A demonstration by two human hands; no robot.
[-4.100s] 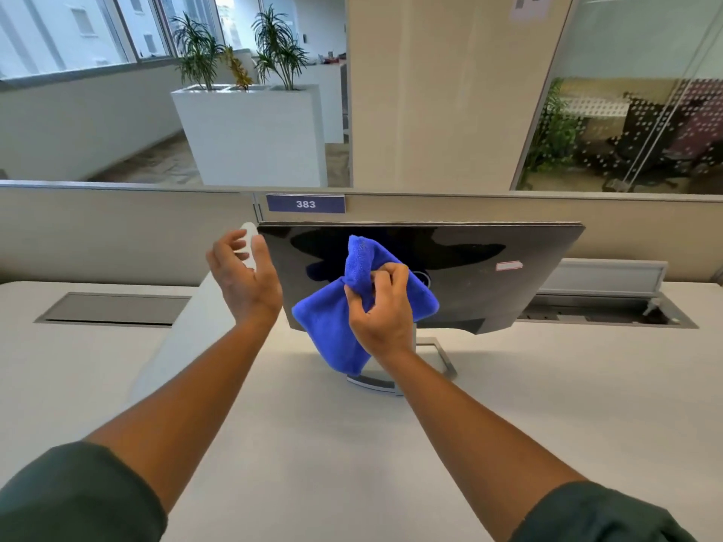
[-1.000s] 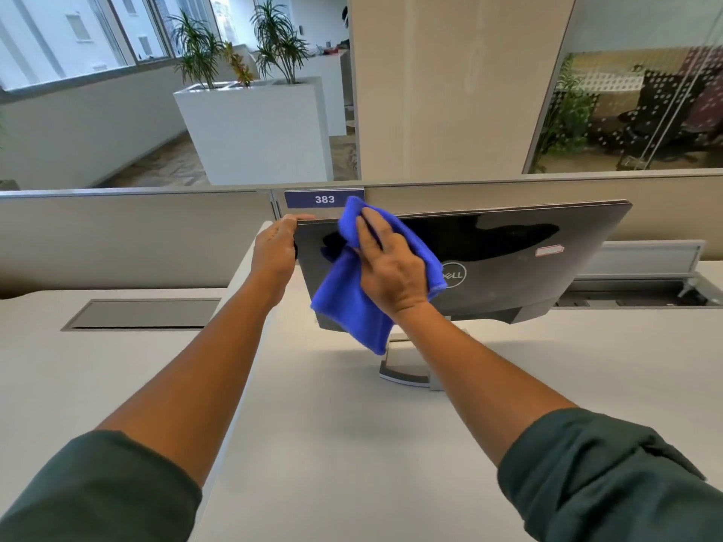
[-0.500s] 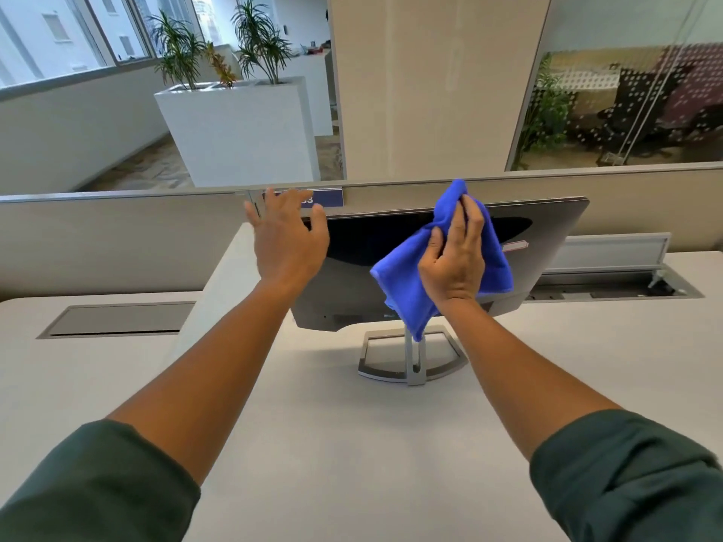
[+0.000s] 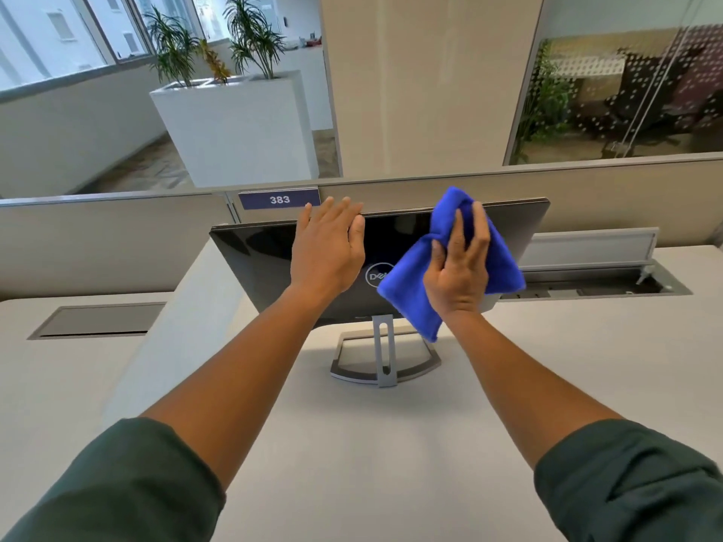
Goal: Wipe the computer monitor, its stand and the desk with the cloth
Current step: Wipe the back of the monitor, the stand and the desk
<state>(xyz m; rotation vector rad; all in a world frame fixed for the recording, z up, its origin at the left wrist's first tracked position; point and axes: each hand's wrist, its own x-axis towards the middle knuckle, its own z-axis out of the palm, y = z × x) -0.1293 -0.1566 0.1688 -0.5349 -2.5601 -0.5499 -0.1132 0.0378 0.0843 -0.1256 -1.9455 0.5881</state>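
a: what is close to us?

b: the white surface (image 4: 352, 444). nothing shows it has been wiped, so i think it is still to do.

a: and next?

b: the stand (image 4: 385, 356), bare, with no cloth on it. that looks left to do too.

a: then the hands?

b: the right hand (image 4: 457, 267) presses the blue cloth (image 4: 407, 291) on the back of the monitor (image 4: 254, 252), fingers (image 4: 475, 228) holding a fold of it. the left hand (image 4: 326, 252) is spread wide and flat near the top edge; i cannot tell if it touches.

a: is the front done?

b: it faces away, so i cannot say.
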